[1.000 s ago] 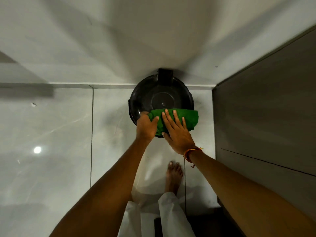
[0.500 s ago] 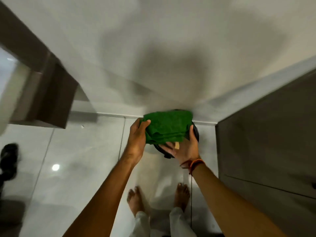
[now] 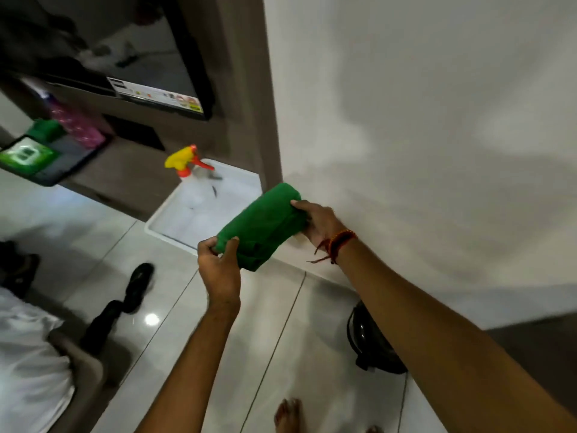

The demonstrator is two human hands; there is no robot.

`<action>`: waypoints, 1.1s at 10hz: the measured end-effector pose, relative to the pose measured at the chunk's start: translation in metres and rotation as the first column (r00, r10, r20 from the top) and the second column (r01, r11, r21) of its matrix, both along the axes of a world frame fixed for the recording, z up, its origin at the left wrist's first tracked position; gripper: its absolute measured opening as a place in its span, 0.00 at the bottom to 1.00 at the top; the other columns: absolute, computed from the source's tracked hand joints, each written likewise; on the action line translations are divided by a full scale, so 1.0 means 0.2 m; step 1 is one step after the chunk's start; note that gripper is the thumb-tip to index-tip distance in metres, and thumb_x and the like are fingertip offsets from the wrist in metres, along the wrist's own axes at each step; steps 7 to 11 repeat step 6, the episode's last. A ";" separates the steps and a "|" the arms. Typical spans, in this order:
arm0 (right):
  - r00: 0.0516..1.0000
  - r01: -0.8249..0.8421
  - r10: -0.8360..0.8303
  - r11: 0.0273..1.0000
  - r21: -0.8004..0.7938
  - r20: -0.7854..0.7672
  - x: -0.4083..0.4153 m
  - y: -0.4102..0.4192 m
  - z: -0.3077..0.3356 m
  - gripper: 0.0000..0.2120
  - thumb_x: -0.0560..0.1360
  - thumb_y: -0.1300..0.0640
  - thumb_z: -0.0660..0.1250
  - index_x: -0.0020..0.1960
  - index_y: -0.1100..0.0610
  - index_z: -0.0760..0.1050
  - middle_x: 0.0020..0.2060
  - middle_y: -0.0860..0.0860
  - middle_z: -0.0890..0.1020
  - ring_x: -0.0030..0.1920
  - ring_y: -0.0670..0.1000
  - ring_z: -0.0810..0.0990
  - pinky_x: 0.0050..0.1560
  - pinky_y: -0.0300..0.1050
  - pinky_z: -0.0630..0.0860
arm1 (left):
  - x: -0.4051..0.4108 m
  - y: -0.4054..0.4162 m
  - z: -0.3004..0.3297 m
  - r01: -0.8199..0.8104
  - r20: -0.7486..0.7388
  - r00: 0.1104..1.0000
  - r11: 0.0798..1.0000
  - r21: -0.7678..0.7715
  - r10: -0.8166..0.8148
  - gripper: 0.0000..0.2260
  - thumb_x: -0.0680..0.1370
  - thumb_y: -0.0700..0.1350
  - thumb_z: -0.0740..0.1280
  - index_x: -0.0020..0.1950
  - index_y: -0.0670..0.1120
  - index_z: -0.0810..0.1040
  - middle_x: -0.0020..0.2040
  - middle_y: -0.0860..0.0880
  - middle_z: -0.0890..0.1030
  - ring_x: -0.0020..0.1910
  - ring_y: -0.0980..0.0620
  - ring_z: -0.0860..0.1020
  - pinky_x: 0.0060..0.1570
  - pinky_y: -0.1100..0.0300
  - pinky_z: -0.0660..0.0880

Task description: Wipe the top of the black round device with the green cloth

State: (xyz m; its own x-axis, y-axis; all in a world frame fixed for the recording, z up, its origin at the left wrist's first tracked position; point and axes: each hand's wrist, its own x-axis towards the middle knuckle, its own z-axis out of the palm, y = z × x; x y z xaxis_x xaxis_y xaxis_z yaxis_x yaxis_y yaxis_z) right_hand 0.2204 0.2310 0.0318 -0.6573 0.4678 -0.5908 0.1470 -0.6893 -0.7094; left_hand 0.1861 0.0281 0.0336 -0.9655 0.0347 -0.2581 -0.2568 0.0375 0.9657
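Gripping the folded green cloth (image 3: 261, 225) at both ends, I hold it up in the air in front of the white wall (image 3: 421, 120). My left hand (image 3: 218, 267) pinches the near, lower end between thumb and fingers, and my right hand (image 3: 318, 225) is closed on the far, upper end, with a red and orange thread band (image 3: 338, 242) around that wrist. The cloth slants from near left up to far right between the two hands, clear of the floor.

The black round device (image 3: 371, 342) sits on the glossy white tiled floor (image 3: 93, 239) down to the right, against the base of the wall, partly hidden behind my right forearm and well apart from the cloth.

Just beyond the cloth, to the left, a white rectangular plastic tray (image 3: 162, 228) lies on the floor, and a clear spray bottle with a yellow and orange trigger head (image 3: 185, 162) stands in it. Further left, a pair of black shoes (image 3: 125, 298) lies on the tiles. A dark brown cabinet (image 3: 125, 173) stands at the far left, with a green packet (image 3: 25, 153) on a dark shelf. One of my bare feet (image 3: 288, 414) shows at the near edge.
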 end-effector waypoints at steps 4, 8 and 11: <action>0.922 -0.333 0.208 0.854 0.399 0.325 -0.80 -0.26 0.07 0.13 0.82 0.66 0.63 0.64 0.70 0.75 0.58 0.64 0.79 0.55 0.62 0.81 0.58 0.56 0.81 | -0.68 -0.23 -0.16 0.117 0.020 0.992 0.869 -0.480 -0.123 0.18 0.77 0.48 0.71 0.60 0.36 0.78 0.58 0.36 0.81 0.59 0.36 0.79 0.54 0.52 0.74; 0.866 -0.451 0.290 0.805 0.385 0.407 -0.74 -0.27 0.01 0.21 0.81 0.66 0.64 0.73 0.66 0.69 0.69 0.63 0.76 0.68 0.64 0.78 0.67 0.57 0.78 | -0.71 -0.24 -0.17 0.146 -0.048 0.945 0.547 -0.824 -0.324 0.23 0.77 0.50 0.70 0.64 0.35 0.71 0.62 0.34 0.75 0.63 0.31 0.73 0.58 0.38 0.75; 0.866 -0.451 0.290 0.805 0.385 0.407 -0.74 -0.27 0.01 0.21 0.81 0.66 0.64 0.73 0.66 0.69 0.69 0.63 0.76 0.68 0.64 0.78 0.67 0.57 0.78 | -0.71 -0.24 -0.17 0.146 -0.048 0.945 0.547 -0.824 -0.324 0.23 0.77 0.50 0.70 0.64 0.35 0.71 0.62 0.34 0.75 0.63 0.31 0.73 0.58 0.38 0.75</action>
